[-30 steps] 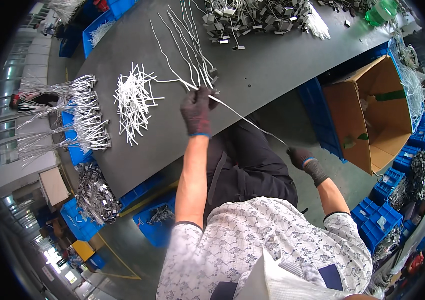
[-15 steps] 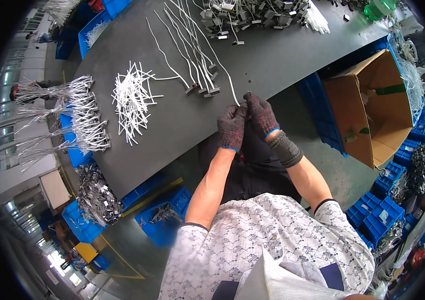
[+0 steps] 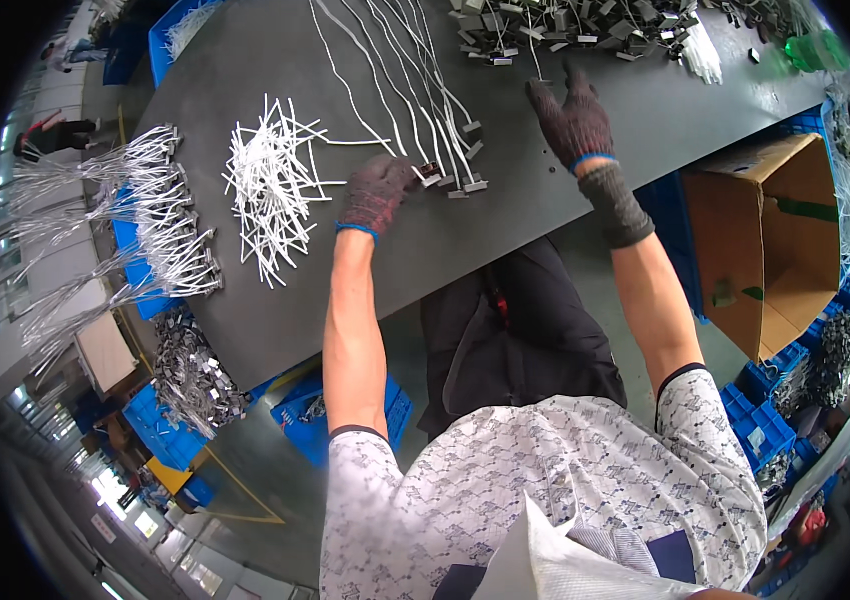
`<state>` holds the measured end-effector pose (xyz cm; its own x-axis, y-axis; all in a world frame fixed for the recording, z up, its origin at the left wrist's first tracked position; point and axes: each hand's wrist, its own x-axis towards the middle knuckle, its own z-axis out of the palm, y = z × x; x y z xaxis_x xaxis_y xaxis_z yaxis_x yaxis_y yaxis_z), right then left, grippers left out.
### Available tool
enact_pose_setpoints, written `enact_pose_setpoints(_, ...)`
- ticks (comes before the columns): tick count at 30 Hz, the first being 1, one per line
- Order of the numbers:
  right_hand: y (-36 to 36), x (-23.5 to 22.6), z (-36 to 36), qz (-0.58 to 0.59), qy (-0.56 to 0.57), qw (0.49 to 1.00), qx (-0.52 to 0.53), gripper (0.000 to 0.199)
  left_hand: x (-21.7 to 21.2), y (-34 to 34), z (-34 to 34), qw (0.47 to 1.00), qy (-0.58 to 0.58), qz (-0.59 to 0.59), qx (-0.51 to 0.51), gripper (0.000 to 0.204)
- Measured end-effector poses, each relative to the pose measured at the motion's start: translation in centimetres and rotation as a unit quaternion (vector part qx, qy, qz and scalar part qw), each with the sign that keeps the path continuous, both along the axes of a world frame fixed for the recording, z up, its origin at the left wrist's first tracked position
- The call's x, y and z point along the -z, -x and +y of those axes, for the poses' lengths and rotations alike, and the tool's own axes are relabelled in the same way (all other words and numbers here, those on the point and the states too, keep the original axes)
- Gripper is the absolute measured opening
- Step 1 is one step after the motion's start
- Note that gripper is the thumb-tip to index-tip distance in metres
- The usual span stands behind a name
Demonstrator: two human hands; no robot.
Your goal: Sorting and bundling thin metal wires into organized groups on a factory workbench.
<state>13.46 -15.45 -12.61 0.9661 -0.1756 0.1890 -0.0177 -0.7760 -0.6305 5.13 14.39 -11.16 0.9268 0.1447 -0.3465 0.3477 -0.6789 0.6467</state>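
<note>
My left hand [image 3: 378, 194], in a dark knitted glove with red flecks, rests low over the table at the near ends of long white wires [image 3: 382, 75]. Its fingers are closed beside a small metal block [image 3: 430, 170]; what they pinch, if anything, is hidden. More such metal blocks [image 3: 470, 188] sit on the wire ends just to the right. My right hand [image 3: 575, 118], gloved alike with a grey wrist cuff, reaches forward with thumb and fingers apart. It is empty, just short of a heap of wired metal blocks [image 3: 585, 25].
Left of my left hand lies a pile of short white tubes [image 3: 270, 190]. Bundled wires [image 3: 170, 215] hang over the table's left edge. A cardboard box [image 3: 735, 250] stands by the right edge. At the far right are a bundle of white strips [image 3: 702, 52] and a green bottle [image 3: 817, 50].
My hands have parted from a joint hold on a wire's end. The left has moved left to the wire ends; the right has opened and moved forward to the heap. The view has shifted.
</note>
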Motion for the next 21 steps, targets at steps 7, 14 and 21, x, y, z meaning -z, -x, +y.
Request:
enact_pose_setpoints(7,-2.3,1.4,0.6,0.217,-0.417,0.88,-0.072,0.048,3.8,-6.5,5.0,0.968,-0.218,0.049,-0.109,0.046)
enact_pose_setpoints(14,2.2,-3.9,-4.0,0.319,-0.418,0.847,-0.076,0.042,7.0,-8.1,6.5,0.944,-0.303,0.095,-0.093,0.046)
enact_pose_setpoints(21,12.8,-3.8,-10.4,0.32,-0.367,0.855,-0.181,0.039,4.7,-5.2,3.3,0.96,-0.262,0.083,-0.059,0.035)
